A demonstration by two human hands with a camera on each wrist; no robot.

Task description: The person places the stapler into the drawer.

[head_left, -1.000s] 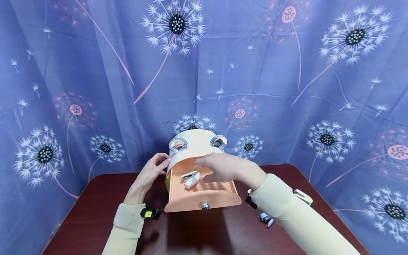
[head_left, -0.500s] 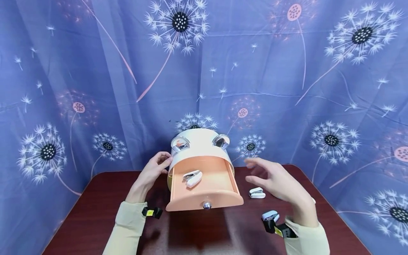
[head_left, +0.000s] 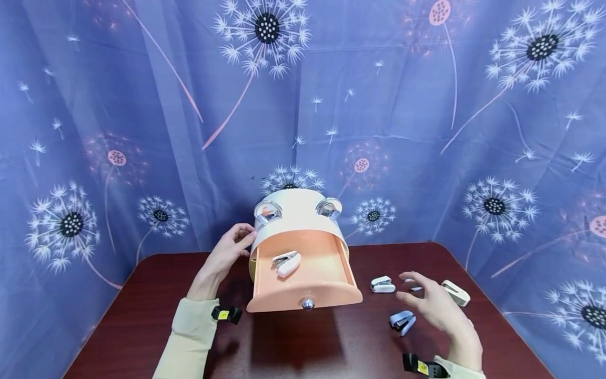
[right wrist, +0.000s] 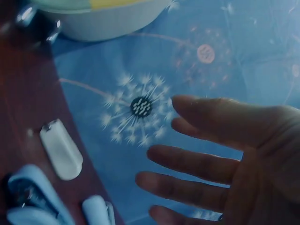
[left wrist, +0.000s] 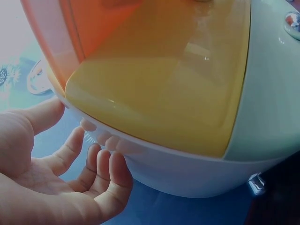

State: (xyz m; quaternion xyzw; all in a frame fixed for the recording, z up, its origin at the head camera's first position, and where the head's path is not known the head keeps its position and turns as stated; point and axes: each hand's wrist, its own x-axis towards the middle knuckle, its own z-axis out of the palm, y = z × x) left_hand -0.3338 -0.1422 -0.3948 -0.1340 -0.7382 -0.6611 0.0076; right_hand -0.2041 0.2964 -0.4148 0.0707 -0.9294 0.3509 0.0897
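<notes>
Since half a second ago, the right hand [head_left: 437, 308] has dropped beside the staplers at the right, while the left hand has stayed at the box. Leftmost, the left hand [head_left: 226, 255] has its thumb against the side of the white box [head_left: 294, 208], fingers loosely bent, grasping nothing; such a light touch might not stop the box sliding or tipping if the drawer [head_left: 331, 263] were bumped. The drawer juts out, and its weight forward could make that worse. Inside it, left of centre, lies a pale pink stapler [head_left: 286, 264], which could slide if jolted. Right of the box, on the table [head_left: 142, 305], sit a white stapler [head_left: 383, 285] and, nearer, a blue stapler [head_left: 402, 321]. The right hand hangs with fingers spread and nothing held; a careless sweep could knock either one. Its fingers partly hide another stapler [head_left: 414, 285], easily brushed unseen. Farthest right, a cream stapler [head_left: 455, 292] lies nearest the table's right edge, so a push could send it off.
</notes>
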